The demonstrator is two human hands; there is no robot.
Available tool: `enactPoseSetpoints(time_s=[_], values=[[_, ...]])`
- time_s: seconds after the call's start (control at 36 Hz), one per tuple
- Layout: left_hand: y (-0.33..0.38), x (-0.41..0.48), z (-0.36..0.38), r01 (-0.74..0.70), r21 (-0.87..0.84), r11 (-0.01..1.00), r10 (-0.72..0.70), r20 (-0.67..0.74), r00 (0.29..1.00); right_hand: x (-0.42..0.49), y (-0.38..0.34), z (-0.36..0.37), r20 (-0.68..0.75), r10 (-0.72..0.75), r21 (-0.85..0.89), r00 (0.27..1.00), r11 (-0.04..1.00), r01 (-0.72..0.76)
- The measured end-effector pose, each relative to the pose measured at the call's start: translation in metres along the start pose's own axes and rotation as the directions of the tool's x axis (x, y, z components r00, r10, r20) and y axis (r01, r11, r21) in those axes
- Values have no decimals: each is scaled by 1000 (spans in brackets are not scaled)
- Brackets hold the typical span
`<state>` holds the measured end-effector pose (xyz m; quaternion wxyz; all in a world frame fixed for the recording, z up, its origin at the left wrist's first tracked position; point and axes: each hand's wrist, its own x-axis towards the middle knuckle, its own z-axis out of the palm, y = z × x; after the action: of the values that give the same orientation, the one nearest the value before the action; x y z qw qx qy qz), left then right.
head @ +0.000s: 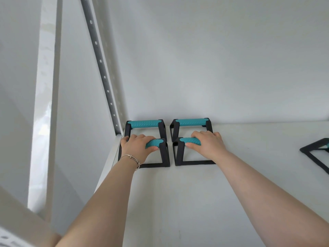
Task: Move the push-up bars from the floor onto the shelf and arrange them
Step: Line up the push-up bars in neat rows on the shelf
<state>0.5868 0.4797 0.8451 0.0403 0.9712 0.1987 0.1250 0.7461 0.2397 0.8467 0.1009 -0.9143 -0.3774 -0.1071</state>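
Note:
Several black push-up bars with teal grips stand on the white shelf (195, 202). Two sit at the back against the wall: a back-left bar (144, 124) and a back-right bar (191, 122). In front of them stand a front-left bar (164, 154) and a front-right bar (179, 152). My left hand (137, 147) is wrapped around the front-left bar's teal grip. Around the front-right bar's grip my right hand (208, 145) is closed. Both front bars rest flat on the shelf, close together and just in front of the back pair.
Another push-up bar (315, 155) lies at the right edge of the view, partly cut off. A perforated metal upright (105, 77) runs up the shelf's back-left corner. The white wall (213, 59) closes the back. The shelf's left edge is next to my left wrist.

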Motion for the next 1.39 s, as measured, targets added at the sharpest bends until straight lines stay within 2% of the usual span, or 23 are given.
enactPoseSetpoints(time_s=[0.97, 1.39], values=[[2, 0, -5, 3, 8, 1000, -3, 29, 1000, -3, -1, 2, -32, -8, -24, 999, 1000, 7], [3, -1, -7, 4, 22, 1000, -5, 44, 999, -3, -3, -1, 8, 26, -52, 1000, 998, -26]])
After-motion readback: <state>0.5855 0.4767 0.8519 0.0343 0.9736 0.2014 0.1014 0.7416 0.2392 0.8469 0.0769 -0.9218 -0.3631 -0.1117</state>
